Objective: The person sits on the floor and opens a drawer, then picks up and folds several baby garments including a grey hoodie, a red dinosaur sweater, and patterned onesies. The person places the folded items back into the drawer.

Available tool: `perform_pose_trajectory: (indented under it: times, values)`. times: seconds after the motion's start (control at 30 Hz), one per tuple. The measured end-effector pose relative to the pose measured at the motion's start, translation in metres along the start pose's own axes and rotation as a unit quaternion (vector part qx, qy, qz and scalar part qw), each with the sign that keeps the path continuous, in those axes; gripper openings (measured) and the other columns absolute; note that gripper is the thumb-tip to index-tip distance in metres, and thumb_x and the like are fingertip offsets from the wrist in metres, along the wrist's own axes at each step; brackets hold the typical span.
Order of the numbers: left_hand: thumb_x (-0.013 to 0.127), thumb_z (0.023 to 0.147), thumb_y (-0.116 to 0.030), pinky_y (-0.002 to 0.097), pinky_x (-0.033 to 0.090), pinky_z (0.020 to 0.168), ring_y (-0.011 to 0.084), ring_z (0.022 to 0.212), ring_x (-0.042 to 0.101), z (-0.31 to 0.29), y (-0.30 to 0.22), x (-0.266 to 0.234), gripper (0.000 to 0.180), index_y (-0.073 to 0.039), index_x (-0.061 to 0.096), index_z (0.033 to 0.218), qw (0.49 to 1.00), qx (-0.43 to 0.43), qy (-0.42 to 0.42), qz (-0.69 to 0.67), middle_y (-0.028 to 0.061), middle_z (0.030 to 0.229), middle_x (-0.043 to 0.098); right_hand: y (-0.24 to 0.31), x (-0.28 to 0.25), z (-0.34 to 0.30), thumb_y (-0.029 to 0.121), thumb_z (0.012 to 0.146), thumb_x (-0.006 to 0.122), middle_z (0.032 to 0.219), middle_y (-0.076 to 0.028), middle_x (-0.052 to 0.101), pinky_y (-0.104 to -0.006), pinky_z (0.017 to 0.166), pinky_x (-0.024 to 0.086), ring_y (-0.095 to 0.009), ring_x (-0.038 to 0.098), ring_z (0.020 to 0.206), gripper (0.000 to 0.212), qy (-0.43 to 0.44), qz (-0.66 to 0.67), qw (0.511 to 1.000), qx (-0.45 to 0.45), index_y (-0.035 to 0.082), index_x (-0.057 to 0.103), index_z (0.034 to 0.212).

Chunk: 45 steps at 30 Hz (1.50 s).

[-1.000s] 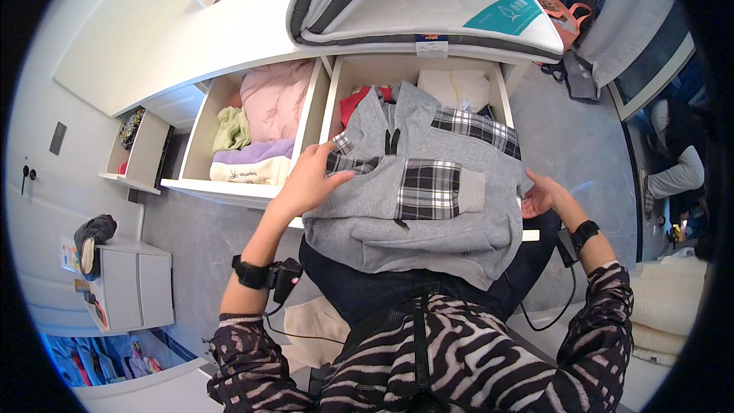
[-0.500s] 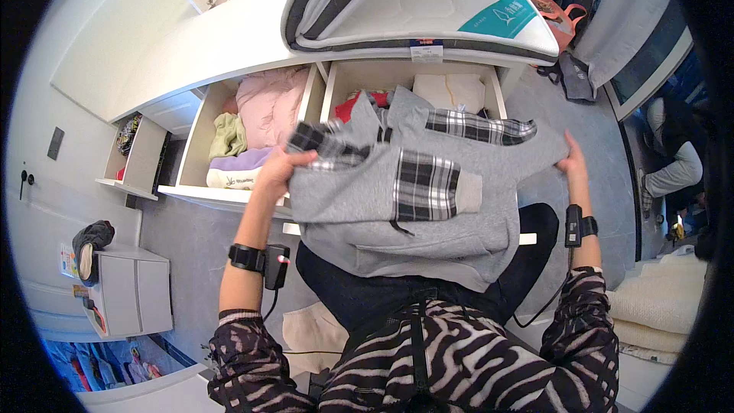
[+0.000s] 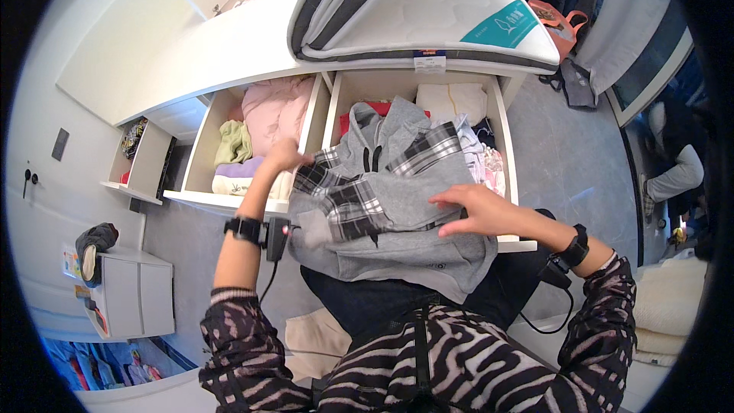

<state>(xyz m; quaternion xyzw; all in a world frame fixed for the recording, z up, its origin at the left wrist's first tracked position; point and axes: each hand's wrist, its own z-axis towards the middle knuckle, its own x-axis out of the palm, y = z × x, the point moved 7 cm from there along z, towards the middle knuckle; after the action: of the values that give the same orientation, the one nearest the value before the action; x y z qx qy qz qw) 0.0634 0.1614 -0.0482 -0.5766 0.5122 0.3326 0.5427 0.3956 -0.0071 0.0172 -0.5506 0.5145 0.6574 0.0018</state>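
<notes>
A grey hoodie (image 3: 413, 203) with black-and-white plaid sleeves lies across my lap and the front of an open drawer. Both sleeves are folded over its front, and its hood rests inside the drawer. My left hand (image 3: 284, 157) is closed at the hoodie's left shoulder, pinching the plaid edge; some of its fingers are hidden. Over the right side of the hoodie, my right hand (image 3: 483, 211) is open, its thumb and fingers apart. Nothing is in that hand.
The drawer (image 3: 511, 172) beneath the hood holds white, red and patterned clothes. Left of it, another open drawer (image 3: 200, 197) contains a pink garment (image 3: 275, 111) and rolled green and purple ones. A folded mattress (image 3: 428, 11) rests on the cabinet top. Cream fabric lies beside my legs.
My right hand has let go of the outstretched right sleeve and moved left over the hoodie. That sleeve is now folded inward. The hoodie's left side has shifted slightly, with my left hand still there.
</notes>
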Motion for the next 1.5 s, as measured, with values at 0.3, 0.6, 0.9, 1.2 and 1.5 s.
perform_pose_trajectory:
  times: [0.3,0.6,0.9,1.2,1.5]
  values:
    - [0.078,0.068,-0.025,0.0344,0.051,0.067,0.0214,0.082,0.064,0.133,-0.081,0.021,0.036,0.005,0.067,0.084,0.99,-0.035,-0.012,-0.137,0.0173,0.084,0.067,-0.027,0.053,-0.016,0.066,0.071,0.058,0.128,-0.014,0.044,-0.0593,0.102,0.019,-0.031,0.036,0.124,0.078,-0.121,-0.227,0.961,-0.097,0.009,0.049,0.125]
    - [0.068,0.077,-0.014,0.0293,0.047,0.076,0.014,0.084,0.058,0.078,-0.156,0.006,0.031,0.003,0.064,0.103,0.884,0.049,0.079,-0.458,0.0076,0.095,0.065,-0.031,0.049,-0.017,0.065,0.071,0.058,0.127,-0.011,0.046,-0.0571,0.103,0.02,-0.028,0.037,0.124,0.074,-0.136,-0.193,0.968,-0.085,0.011,0.052,0.121]
    - [0.06,0.07,0.003,0.029,0.042,0.066,0.0188,0.07,0.052,-0.116,-0.15,-0.024,0.03,-0.009,0.069,0.096,0.913,0.285,0.115,-0.267,0.0078,0.074,0.055,-0.053,-0.06,-0.007,0.019,0.081,0.06,0.076,-0.014,0.058,-0.037,0.066,0.045,-0.027,0.059,0.075,0.019,-0.424,0.033,0.904,0.03,0.001,0.062,0.085]
    - [0.065,0.067,0.002,0.0318,0.042,0.064,0.0232,0.068,0.053,-0.13,-0.164,-0.029,0.029,-0.011,0.069,0.093,0.921,0.326,0.037,-0.21,0.0094,0.072,0.053,-0.036,-0.037,0.133,0.014,0.069,0.069,0.115,-0.013,0.058,-0.0331,0.086,0.045,-0.022,0.056,0.101,0.05,0.054,0.234,0.967,-0.087,0.003,0.055,0.116]
    - [0.083,0.053,-0.015,0.0346,0.046,0.08,0.0271,0.09,0.056,-0.077,-0.093,-0.06,0.06,0.0,0.055,0.103,0.957,0.195,-0.188,-0.106,0.012,0.092,0.057,0.031,-0.214,0.141,0.005,0.078,0.06,0.08,-0.012,0.065,-0.0307,0.07,0.048,-0.02,0.063,0.076,0.017,-0.349,-0.147,0.91,-0.167,0.003,0.067,0.093]
